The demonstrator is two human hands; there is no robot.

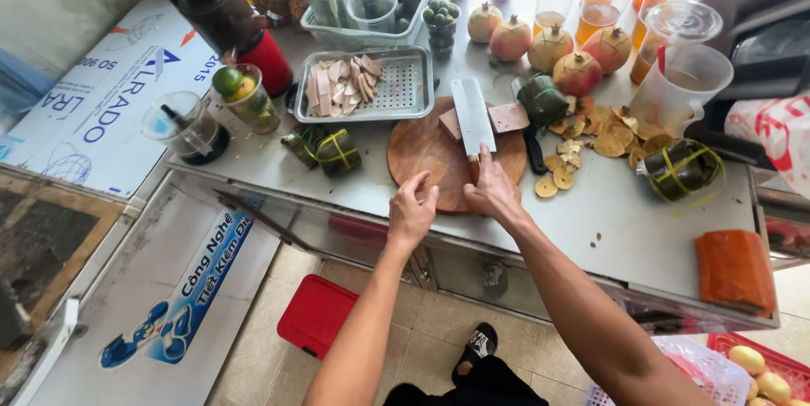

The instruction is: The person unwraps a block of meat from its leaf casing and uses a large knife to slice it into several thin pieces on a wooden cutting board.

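Our right hand (494,191) is closed around the handle of a broad steel cleaver (472,116), whose long axis runs straight away from us across the round wooden chopping board (422,153) — blade forward, handle at the board's near edge. Our left hand (411,210) rests just beside it at the board's near rim, fingers curled loosely together and holding nothing that we can see. Touching the far part of the blade on either side lie two flat pinkish-brown slabs (509,116), so the right hand is the nearer one to them and they lie directly ahead along the blade. Beyond the board's far left sits a perforated metal tray (405,85) with pale pink slices (342,83) heaped at its left end. Left of the board lie small leaf-wrapped parcels tied with yellow string (333,151); a larger one (682,170) lies well to the right, near round dried yellow slices (607,132) and a row of pomegranates (548,47). An orange rectangular packet (734,269) lies at the counter's right near corner. Leaning below the counter's left side are two white signboards with blue lettering (101,106) — the lower one carries a blue cartoon figure — and a red box (316,315) sits on the tiled floor.
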